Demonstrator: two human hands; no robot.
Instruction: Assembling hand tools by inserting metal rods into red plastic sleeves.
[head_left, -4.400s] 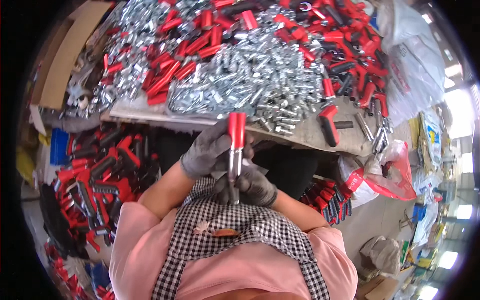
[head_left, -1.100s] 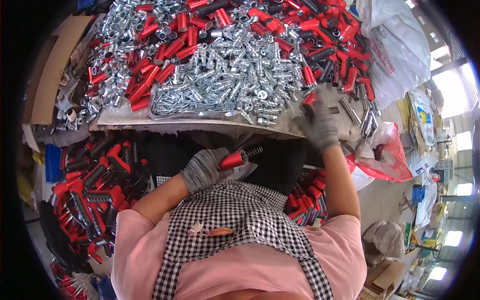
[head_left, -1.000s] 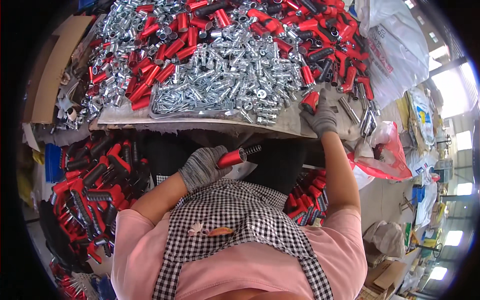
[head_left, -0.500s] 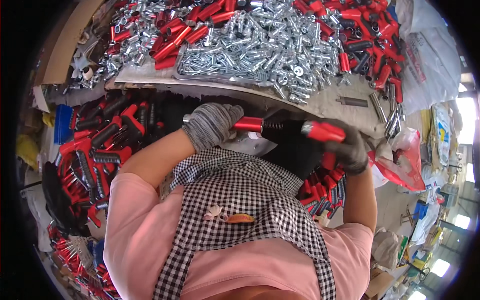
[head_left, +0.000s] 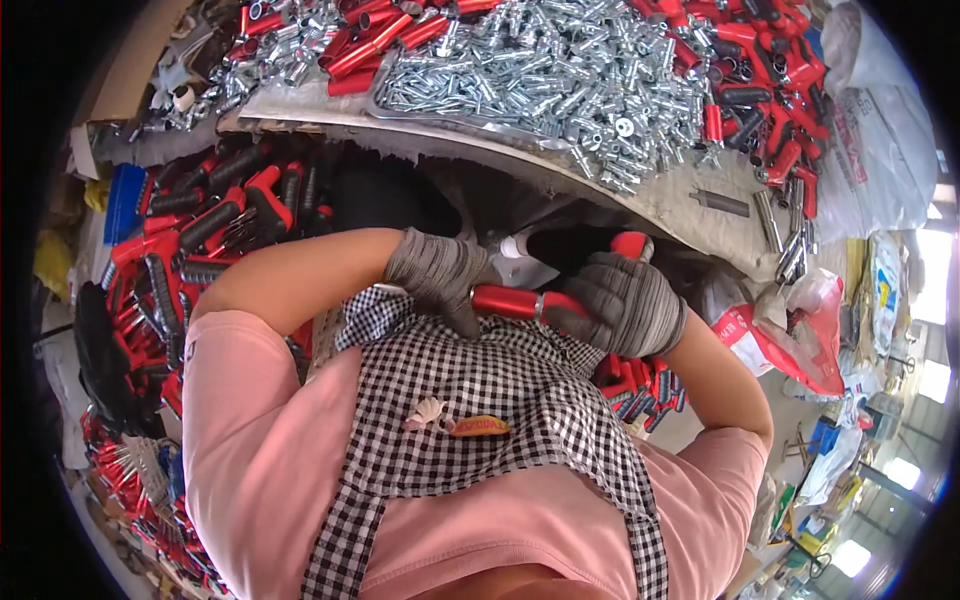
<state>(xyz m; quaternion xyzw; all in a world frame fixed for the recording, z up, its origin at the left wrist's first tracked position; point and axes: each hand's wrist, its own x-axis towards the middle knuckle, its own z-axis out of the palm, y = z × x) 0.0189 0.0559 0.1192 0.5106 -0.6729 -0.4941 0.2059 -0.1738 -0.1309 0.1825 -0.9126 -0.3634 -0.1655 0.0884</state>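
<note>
In front of my apron, both gloved hands are on one red tube (head_left: 503, 300). My left hand (head_left: 440, 275), in a grey knit glove, is closed at the tube's left end. A silver ring (head_left: 540, 307) circles its right end, where it meets a red handle piece (head_left: 632, 243). My right hand (head_left: 622, 303), also gloved, wraps this piece; its red top sticks out above the fingers. The palm hides most of the piece and how far the tube sits inside it.
A worktop (head_left: 690, 205) beyond my hands bears a heap of silver metal fittings (head_left: 560, 80) and red parts (head_left: 765, 70). Red and black handle tools (head_left: 225, 220) pile up at my left. A red and white plastic bag (head_left: 790, 335) lies at the right.
My hands have come together and nearer the apron. The tube and the handle piece, apart before, now meet. The spring that stuck out of the tube no longer shows.
</note>
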